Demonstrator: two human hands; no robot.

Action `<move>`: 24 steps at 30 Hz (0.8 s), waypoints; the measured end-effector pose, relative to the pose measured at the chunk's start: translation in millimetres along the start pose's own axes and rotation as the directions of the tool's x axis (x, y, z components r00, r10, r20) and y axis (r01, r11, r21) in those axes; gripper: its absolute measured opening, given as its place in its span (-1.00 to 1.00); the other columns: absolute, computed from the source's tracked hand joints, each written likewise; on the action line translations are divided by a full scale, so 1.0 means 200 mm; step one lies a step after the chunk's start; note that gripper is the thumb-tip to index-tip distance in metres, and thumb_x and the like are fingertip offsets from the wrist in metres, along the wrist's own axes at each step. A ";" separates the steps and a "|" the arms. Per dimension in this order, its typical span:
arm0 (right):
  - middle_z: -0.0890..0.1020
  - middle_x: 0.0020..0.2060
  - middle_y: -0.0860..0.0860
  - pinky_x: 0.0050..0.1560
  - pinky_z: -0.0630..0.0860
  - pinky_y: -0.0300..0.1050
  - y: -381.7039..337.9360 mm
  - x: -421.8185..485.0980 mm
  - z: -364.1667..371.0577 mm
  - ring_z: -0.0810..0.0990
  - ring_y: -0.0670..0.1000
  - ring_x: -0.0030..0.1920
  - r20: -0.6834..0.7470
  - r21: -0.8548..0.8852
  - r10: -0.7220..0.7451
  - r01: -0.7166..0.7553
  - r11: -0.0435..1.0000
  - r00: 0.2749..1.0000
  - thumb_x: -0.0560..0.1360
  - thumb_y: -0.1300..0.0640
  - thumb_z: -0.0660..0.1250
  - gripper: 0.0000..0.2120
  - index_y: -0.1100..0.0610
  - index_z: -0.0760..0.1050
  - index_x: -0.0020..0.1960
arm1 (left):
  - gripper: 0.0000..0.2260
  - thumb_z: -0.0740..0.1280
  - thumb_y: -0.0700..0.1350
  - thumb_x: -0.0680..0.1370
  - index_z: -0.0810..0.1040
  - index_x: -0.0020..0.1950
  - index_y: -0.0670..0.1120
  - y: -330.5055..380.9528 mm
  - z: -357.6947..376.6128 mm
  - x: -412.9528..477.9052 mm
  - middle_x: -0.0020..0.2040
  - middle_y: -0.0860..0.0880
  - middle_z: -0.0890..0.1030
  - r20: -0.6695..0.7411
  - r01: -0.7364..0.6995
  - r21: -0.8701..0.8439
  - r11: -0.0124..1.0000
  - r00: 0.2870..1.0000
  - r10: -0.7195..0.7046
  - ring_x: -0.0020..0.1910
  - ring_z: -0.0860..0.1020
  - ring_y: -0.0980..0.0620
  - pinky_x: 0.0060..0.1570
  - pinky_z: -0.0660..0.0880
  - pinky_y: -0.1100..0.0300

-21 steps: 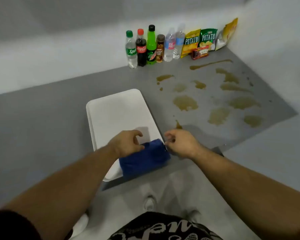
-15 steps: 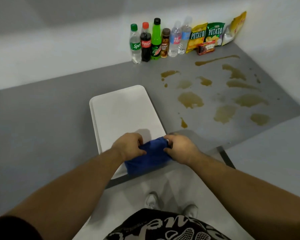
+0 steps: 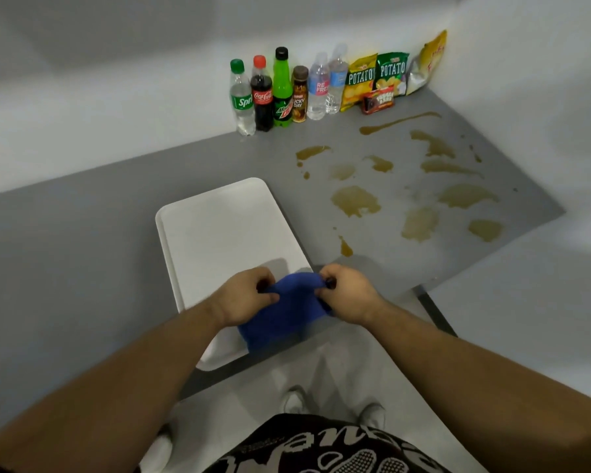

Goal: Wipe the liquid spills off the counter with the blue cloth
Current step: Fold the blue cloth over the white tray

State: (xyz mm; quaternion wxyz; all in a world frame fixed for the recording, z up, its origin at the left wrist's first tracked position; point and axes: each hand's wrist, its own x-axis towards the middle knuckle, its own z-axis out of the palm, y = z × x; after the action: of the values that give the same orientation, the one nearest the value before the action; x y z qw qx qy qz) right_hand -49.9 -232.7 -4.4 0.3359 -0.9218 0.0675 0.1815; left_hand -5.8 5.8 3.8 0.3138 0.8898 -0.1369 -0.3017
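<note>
The blue cloth (image 3: 284, 315) is bunched over the near right corner of a white tray (image 3: 219, 230) on the grey counter (image 3: 82, 240). My left hand (image 3: 244, 297) pinches its left upper edge and my right hand (image 3: 347, 291) pinches its right upper edge, so the cloth hangs lifted between them. Several brownish liquid spills (image 3: 355, 201) are spread over the counter's right part, well beyond my hands, with one small drop (image 3: 345, 247) nearest the tray.
A row of drink bottles (image 3: 282, 90) and snack bags (image 3: 376, 78) lines the back wall near the corner. The counter's front edge runs just under the cloth. The right wall closes the counter beyond the spills.
My right hand has closed on the cloth's right edge, and both hands have drawn its top edge up off the tray. The spills look the same.
</note>
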 end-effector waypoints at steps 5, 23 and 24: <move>0.59 -0.19 -0.02 -0.30 0.44 -0.31 0.06 -0.04 -0.13 0.54 -0.10 -0.23 -0.142 0.198 0.028 0.001 0.980 0.990 0.60 0.17 0.34 -0.85 -0.06 0.43 -0.03 | -0.90 0.43 -0.03 0.60 0.57 0.04 -0.02 0.14 0.02 0.04 -0.01 -0.02 0.65 -0.101 -0.045 -0.215 0.976 0.995 0.024 0.02 0.61 -0.02 -0.01 0.55 0.18; 0.70 -0.10 0.11 0.03 0.64 0.14 0.54 -0.19 -0.33 0.68 0.14 -0.07 -0.088 0.179 0.279 -0.260 0.949 0.956 0.51 0.10 0.46 -0.83 0.13 0.57 0.05 | -0.87 0.51 -0.01 0.52 0.60 -0.17 0.06 0.34 0.34 0.26 -0.10 0.03 0.67 -0.216 0.203 -0.002 0.979 0.956 -0.199 -0.18 0.57 0.08 -0.06 0.48 0.17; 0.69 -0.10 0.10 0.00 0.65 0.12 0.56 -0.19 -0.34 0.67 0.12 -0.09 -0.079 0.123 0.264 -0.254 0.959 0.961 0.50 0.09 0.46 -0.85 0.10 0.56 0.01 | -0.88 0.49 -0.05 0.53 0.60 -0.18 0.08 0.35 0.36 0.26 -0.09 0.02 0.69 -0.237 0.190 -0.027 0.981 0.953 -0.191 -0.17 0.58 0.07 -0.07 0.49 0.17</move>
State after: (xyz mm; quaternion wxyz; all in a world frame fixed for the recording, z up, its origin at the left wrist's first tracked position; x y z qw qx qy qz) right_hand -92.5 -361.6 -8.2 0.3568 -0.8923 0.2135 0.1760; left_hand -13.7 -104.1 -19.2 0.2990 0.9280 -0.0115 -0.2220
